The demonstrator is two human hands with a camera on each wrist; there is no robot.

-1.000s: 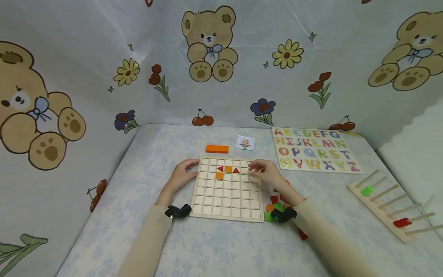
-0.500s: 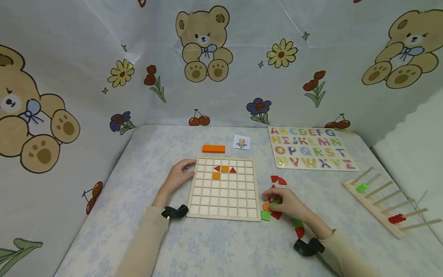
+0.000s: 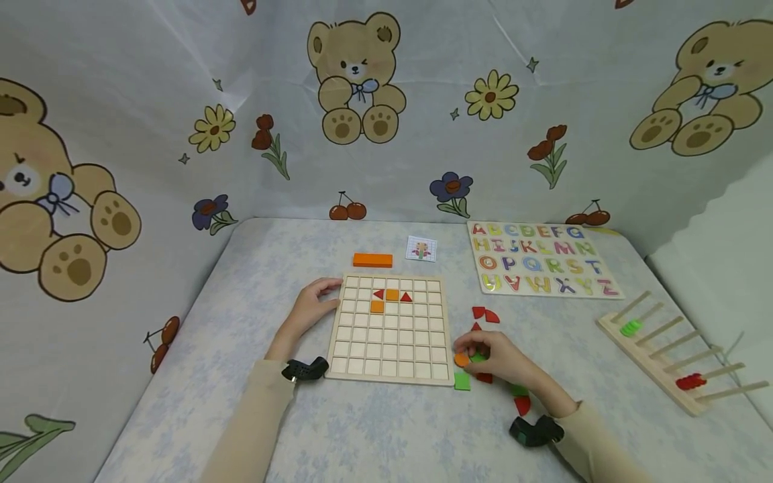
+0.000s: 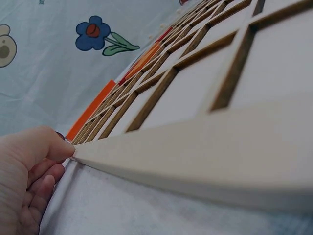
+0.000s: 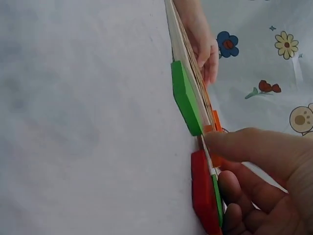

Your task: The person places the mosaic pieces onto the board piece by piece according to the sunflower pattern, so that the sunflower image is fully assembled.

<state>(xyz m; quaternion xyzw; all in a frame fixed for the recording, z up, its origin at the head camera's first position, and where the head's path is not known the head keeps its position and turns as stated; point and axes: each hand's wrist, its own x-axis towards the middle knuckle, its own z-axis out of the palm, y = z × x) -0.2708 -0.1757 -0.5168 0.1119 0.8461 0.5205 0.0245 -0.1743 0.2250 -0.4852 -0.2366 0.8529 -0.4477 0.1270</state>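
Observation:
A wooden grid board (image 3: 390,382) lies flat on the table with two orange squares (image 3: 392,295) and two red triangles (image 3: 406,296) in its upper cells. My left hand (image 3: 309,310) rests at the board's left edge; in the left wrist view its fingertips touch the frame at a corner. Right of the board, my right hand (image 3: 498,354) is low over loose pieces, thumb and index finger at opposite sides of an orange disc (image 3: 461,359). Beneath the hand shows a green piece (image 3: 478,357); a red piece (image 5: 201,186) is partly covered. A green square (image 3: 461,382) lies just nearer me.
Behind the board are an orange bar (image 3: 372,260) and a small picture card (image 3: 421,249). An alphabet board (image 3: 543,260) lies back right, near a wooden peg rack (image 3: 655,365) with green and red rings. More red pieces (image 3: 492,316) lie beyond my right hand.
My right hand has moved from the board's upper right down to the loose pieces. Since half a second ago, the orange disc and green square have shifted slightly. My left hand stays at the board's edge.

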